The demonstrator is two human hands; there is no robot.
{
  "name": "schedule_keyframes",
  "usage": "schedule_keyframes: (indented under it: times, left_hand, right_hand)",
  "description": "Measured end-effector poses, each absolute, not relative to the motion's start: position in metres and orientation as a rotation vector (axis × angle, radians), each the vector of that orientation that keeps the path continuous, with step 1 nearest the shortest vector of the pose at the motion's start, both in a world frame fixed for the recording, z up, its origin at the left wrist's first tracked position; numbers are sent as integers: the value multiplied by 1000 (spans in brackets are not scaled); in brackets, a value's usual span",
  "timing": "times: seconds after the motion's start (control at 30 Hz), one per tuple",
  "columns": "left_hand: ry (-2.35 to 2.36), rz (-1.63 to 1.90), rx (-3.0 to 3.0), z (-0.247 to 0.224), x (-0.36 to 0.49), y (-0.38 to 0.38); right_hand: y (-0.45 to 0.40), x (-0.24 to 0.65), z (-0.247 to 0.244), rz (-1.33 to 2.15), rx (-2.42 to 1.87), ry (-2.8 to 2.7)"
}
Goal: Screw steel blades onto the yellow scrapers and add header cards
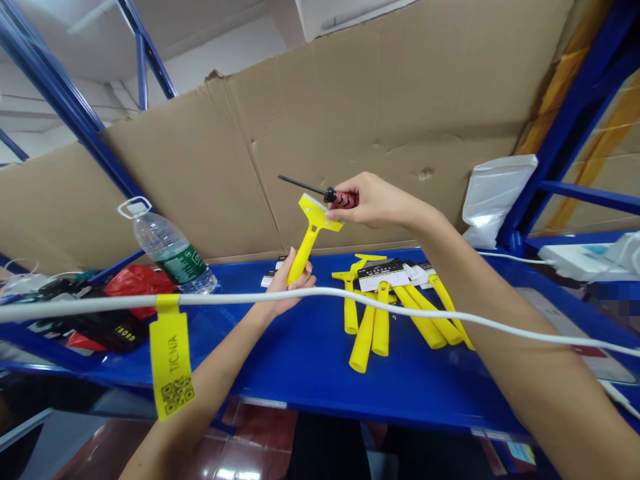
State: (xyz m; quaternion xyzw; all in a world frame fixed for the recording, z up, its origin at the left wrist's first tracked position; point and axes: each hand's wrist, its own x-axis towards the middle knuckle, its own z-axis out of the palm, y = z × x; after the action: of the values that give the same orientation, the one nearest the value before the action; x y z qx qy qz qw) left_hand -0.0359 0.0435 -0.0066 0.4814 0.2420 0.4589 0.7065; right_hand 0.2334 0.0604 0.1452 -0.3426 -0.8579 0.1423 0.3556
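My left hand (291, 285) is closed round the handle of a yellow scraper (309, 235), held up with its wide head at the top. In my right hand (367, 199) is a screwdriver (345, 199) with a red and black handle, its dark shaft pointing left above the scraper's head. The right fingertips are close to the head's right end; whether they touch it I cannot tell. Below, several yellow scraper handles (364, 337) lie on the blue shelf (300, 373), with black and white packets (383, 275) among them.
A water bottle (173, 250) with a green label stands at the left, beside a red plastic bag (137, 288). A white cable (240, 297) with a yellow tag (171, 360) crosses in front of me. Cardboard (370, 113) backs the shelf. A white pouch (495, 193) stands at right.
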Motion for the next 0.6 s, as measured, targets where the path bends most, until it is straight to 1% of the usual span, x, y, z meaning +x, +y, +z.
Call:
schedule_keyframes:
  times: [0.07,0.17,0.4,0.5,0.6]
  left_hand:
    - [554,1021,1120,-10,-35,44]
    - [582,1064,1265,-15,-31,44]
    - [843,1326,1517,-23,-22,44]
    - [824,1270,1495,-23,-22,44]
    - [752,1192,1368,-22,-22,44]
  right_hand:
    - [60,235,144,419,-903,-2222]
    - [64,236,142,373,-914,-2241]
    - [70,235,137,377,-973,-2301]
    - [70,235,137,438,-988,-2311]
    - [72,237,138,365,-999,-2280]
